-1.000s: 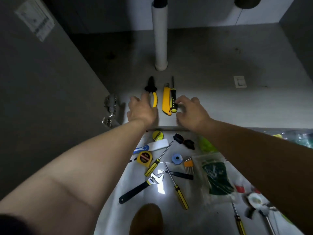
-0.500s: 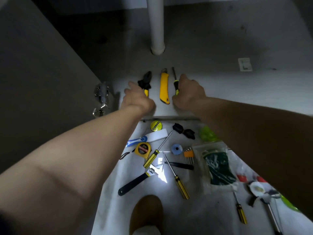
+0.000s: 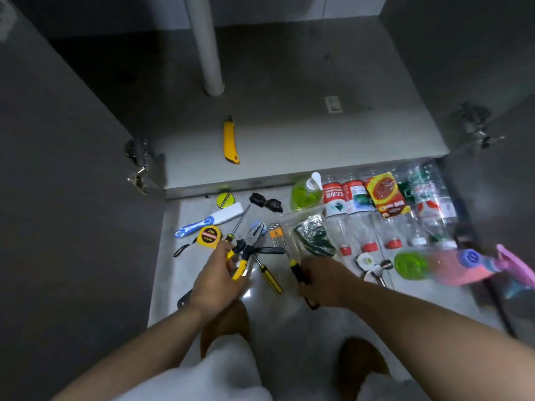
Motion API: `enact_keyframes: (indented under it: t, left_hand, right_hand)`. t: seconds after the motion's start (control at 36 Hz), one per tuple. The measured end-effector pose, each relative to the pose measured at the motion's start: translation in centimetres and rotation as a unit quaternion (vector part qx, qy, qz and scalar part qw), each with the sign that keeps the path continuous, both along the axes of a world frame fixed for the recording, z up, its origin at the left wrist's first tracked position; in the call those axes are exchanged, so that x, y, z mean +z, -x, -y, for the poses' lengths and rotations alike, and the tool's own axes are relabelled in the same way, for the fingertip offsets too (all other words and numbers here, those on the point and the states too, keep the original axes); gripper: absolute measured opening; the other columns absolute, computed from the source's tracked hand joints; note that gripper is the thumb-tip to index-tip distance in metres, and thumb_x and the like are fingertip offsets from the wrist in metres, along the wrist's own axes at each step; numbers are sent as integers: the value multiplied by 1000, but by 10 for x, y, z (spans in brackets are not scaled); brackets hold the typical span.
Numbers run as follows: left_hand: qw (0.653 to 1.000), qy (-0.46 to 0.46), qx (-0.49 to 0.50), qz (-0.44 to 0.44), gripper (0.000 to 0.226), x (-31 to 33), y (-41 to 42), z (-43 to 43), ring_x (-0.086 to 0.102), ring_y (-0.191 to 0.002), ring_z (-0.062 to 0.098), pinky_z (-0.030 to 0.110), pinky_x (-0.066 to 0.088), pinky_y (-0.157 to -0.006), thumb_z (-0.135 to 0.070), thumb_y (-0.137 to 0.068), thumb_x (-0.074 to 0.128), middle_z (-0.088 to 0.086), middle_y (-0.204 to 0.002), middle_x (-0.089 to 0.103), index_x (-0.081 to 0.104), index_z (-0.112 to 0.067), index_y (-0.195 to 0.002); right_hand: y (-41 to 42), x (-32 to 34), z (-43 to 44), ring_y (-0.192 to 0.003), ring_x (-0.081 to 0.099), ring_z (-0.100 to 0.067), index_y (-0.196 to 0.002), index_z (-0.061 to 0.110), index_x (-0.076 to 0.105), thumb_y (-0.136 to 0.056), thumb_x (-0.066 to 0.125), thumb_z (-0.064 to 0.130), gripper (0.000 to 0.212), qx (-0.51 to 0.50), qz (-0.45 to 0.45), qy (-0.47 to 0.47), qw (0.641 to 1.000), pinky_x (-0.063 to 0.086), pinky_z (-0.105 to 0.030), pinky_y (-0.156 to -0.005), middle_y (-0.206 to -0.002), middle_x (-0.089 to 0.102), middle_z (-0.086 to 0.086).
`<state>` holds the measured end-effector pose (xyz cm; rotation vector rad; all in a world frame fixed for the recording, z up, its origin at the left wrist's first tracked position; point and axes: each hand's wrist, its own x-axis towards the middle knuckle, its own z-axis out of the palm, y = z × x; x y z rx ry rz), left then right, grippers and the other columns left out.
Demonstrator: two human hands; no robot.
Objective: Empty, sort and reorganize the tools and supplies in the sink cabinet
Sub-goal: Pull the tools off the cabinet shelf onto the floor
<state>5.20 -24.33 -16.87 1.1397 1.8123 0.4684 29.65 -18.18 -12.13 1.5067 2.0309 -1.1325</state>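
Floor before open cabinet: my left hand clamps pliers by handles, likely heavy, stiff; right hand fingers wrapped round screwdriver grip, light, rigid.

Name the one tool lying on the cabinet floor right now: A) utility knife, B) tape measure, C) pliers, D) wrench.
A: the yellow utility knife lies alone on the cabinet floor, while the left hand holds the pliers.
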Motion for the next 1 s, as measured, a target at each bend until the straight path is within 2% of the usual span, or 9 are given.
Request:
enact_keyframes:
  t: [0.06,0.11,0.28,0.5,0.61,0.72,0.81,0.89,1.0]
  left_hand:
    - [999,14,-25,12,68,-2,1,6,68,-85,8,43,60,-72,-63,-56,73,-8,-96,68,45,-40,-113]
    - [999,19,-46,0,65,-4,1,9,66,-82,13,37,57,-68,-59,-63,80,-5,-92,67,45,-39,-114]
    - [998,30,-55,11,58,-16,-9,9,64,-85,21,36,54,-68,-33,-80,85,5,-93,65,44,-32,-121]
    - [996,42,-61,57,45,-34,-19,12,59,-68,8,32,53,-61,-25,-84,81,10,-85,63,45,-35,-108]
    - [993,44,-85,64,45,-40,-29,10,62,-69,1,20,53,-55,-24,-85,78,4,-83,62,43,-30,-112]
    - [988,44,-115,92,52,-42,-40,12,67,-84,6,32,60,-68,-39,-81,78,0,-96,66,39,-30,-113]
    - [978,36,-182,97,61,-36,-48,15,68,-84,-2,21,55,-63,-60,-69,72,-12,-94,65,35,-34,-111]
    - [968,33,-228,102,66,-30,-52,15,68,-88,-7,17,56,-69,-61,-73,72,-20,-97,65,36,-35,-122]
    - [949,-10,-289,121,56,-26,-48,16,62,-112,5,37,54,-94,-56,-85,71,-11,-123,62,50,-30,-130]
  right_hand:
    - [-17,-13,21,-102,63,-25,-96,21,60,-85,64,34,18,39,68,35,996,51,-35,-84,-102,61,-2]
    - [-30,-24,37,-112,61,-28,-112,18,61,-86,64,33,30,38,115,43,992,49,-36,-90,-118,62,-5]
    - [-31,-48,62,-112,60,-27,-121,24,60,-91,55,39,33,-29,131,4,991,51,-40,-91,-120,55,-3]
    - [-8,-71,62,-94,63,-25,-115,24,54,-98,51,34,21,-140,56,-76,986,53,-36,-75,-110,56,-2]
    - [4,-71,61,-84,66,-17,-98,32,68,-94,54,39,16,-218,-87,8,972,56,-37,-78,-90,67,7]
    - [30,-64,52,-102,66,-16,-107,36,61,-92,56,48,20,-370,-222,118,894,56,-46,-91,-109,68,4]
    - [44,-56,48,-96,65,0,-107,36,54,-92,63,43,19,-427,-279,151,847,55,-27,-83,-107,66,9]
    - [42,-47,47,-105,65,-12,-119,24,51,-89,70,41,39,-439,-273,152,842,54,-32,-92,-114,66,3]
    - [18,-41,46,-102,67,-14,-117,22,58,-85,75,38,39,-403,-259,126,869,56,-36,-91,-109,70,2]
